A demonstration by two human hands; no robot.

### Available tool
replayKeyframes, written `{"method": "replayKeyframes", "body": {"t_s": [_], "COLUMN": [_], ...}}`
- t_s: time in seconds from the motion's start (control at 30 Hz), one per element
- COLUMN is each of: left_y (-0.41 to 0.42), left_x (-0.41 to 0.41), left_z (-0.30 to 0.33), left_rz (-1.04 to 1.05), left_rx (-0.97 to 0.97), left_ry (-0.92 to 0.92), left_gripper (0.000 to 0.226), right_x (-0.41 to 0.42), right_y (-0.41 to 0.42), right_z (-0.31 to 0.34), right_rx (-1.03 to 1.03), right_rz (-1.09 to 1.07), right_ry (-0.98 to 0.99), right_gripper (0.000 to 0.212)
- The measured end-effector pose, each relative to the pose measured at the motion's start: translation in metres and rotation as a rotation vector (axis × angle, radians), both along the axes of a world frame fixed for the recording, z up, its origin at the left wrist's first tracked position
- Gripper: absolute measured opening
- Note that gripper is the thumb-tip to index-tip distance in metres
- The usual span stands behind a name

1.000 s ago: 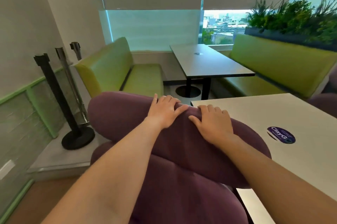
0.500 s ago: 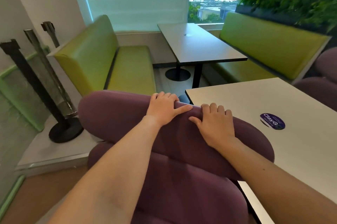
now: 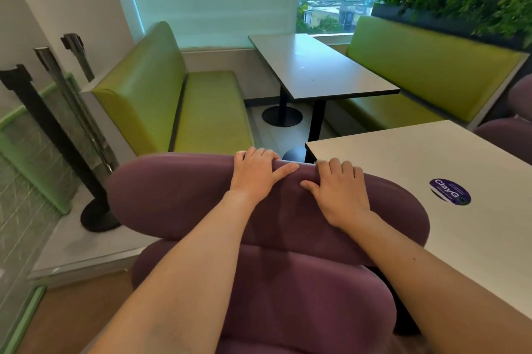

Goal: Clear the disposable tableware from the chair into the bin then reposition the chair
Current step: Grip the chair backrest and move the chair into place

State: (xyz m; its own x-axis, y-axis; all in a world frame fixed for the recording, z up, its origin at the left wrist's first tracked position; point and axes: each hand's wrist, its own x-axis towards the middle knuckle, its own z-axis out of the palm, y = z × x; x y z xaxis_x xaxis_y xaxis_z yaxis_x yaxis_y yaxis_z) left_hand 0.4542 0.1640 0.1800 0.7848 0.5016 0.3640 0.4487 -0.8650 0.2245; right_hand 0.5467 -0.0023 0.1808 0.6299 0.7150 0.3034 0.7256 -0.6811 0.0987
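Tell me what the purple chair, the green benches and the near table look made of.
Purple chair: probably matte woven fabric over padding; soft, rounded, no shine.
Green benches: likely vinyl or faux leather; smooth, slightly glossy.
Near table: probably pale laminate, with a faint sheen.

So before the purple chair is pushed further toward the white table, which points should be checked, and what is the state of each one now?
1. Left hand grips the top of the purple chair backrest, its fingers curled over the far edge: ok.
2. Right hand grips the same top edge: ok.
3. Disposable tableware gone from the chair: cannot tell, the seat is hidden behind the backrest.
4. White table edge free where the backrest comes close: ok, only a round sticker lies on it.
5. Floor space left of the chair: ok, the black stanchion stands apart from it.
6. Chair legs and table base: cannot tell, both are hidden.
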Motion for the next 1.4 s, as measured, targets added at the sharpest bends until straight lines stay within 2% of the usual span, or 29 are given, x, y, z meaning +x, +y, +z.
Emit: {"method": "replayKeyframes", "body": {"t_s": [0.5, 0.77, 1.03, 1.27, 1.4], "left_y": [0.111, 0.158, 0.162, 0.169, 0.182], "left_x": [-0.140, -0.222, -0.260, -0.332, -0.377], "left_z": [-0.003, -0.003, 0.008, 0.009, 0.012], "left_rz": [0.262, 0.396, 0.325, 0.491, 0.600], "left_rx": [-0.028, -0.026, -0.002, -0.047, -0.054], "left_ry": [-0.041, -0.035, 0.100, 0.132, 0.170], "left_gripper": [0.055, 0.053, 0.049, 0.047, 0.055], "right_x": [-0.098, -0.166, -0.176, -0.199, -0.236], "right_y": [0.148, 0.217, 0.227, 0.219, 0.226], "right_z": [0.008, 0.005, 0.005, 0.002, 0.001], "right_rx": [-0.120, -0.088, -0.078, -0.031, 0.032], "right_rz": [0.229, 0.347, 0.341, 0.297, 0.384], "right_ry": [0.133, 0.161, 0.257, 0.273, 0.316], "right_gripper": [0.063, 0.064, 0.063, 0.061, 0.063]}}
